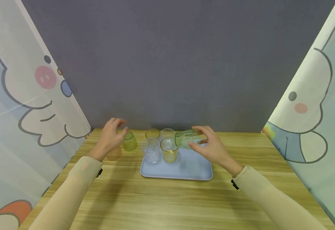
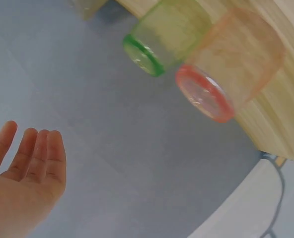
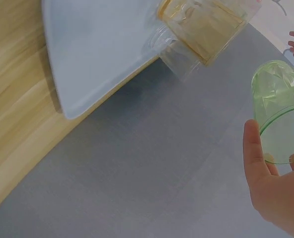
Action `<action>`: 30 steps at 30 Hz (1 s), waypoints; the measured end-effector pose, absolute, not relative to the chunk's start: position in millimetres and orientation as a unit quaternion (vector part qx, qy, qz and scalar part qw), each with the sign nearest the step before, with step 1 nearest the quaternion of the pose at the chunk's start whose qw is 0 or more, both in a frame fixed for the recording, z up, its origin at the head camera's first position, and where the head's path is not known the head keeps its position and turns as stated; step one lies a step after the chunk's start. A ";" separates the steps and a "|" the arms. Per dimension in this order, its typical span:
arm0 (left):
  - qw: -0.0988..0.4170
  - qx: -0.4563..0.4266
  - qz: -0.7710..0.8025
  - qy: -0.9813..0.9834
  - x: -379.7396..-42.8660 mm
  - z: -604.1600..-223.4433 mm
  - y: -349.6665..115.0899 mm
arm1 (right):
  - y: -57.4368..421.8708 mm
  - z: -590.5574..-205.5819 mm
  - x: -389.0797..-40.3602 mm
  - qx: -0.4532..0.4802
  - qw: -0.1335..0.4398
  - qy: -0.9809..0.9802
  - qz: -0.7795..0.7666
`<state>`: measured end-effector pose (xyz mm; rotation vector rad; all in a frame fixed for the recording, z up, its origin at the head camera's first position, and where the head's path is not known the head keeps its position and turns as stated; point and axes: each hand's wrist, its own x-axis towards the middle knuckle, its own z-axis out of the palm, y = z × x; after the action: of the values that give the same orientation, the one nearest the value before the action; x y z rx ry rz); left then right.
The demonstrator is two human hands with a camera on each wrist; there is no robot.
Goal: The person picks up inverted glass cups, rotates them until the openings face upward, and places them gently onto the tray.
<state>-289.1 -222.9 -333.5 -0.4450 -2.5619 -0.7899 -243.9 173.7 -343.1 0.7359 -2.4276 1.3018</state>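
Note:
My right hand (image 1: 210, 145) grips a light green glass (image 1: 183, 138) near its rim, between thumb and fingers. The glass lies tilted on its side in the air above the blue tray (image 1: 190, 171), its base toward the left. My left hand (image 1: 111, 135) hovers with nothing in it, fingers loosely bent. Near it, an orange glass (image 1: 114, 154) and a green glass (image 1: 130, 143) stand upside down on the table; the left wrist view shows their coloured bases. Part of the orange glass is hidden behind the left hand and wrist.
On the tray's left half stand a clear glass (image 1: 151, 152) and a yellow glass (image 1: 169, 155) in front, with an amber glass (image 1: 153, 133) and another clear glass (image 1: 167, 132) behind. A grey panel (image 1: 167, 64) rises at the wooden table's (image 1: 156, 204) back edge. Printed curtains flank both sides.

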 end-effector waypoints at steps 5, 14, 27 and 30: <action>0.187 -0.144 -0.273 -0.933 -290.2 -338.7 -230.9 | 174.4 -341.7 -246.8 0.257 0.142 -0.849 0.439; 0.165 -0.121 -0.228 -0.952 -295.0 -345.9 -238.4 | 173.5 -336.5 -251.5 0.252 0.142 -0.861 0.419; 0.137 -0.094 -0.153 -0.974 -304.2 -364.0 -250.4 | 173.4 -327.9 -263.0 0.236 0.144 -0.882 0.382; 0.129 -0.091 -0.145 -0.977 -304.3 -367.0 -252.6 | 174.4 -326.9 -265.4 0.228 0.137 -0.888 0.374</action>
<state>-304.3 -252.6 -367.0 -0.2646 -2.8390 -0.4222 -265.4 174.4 -326.9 0.6591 -2.5713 1.0826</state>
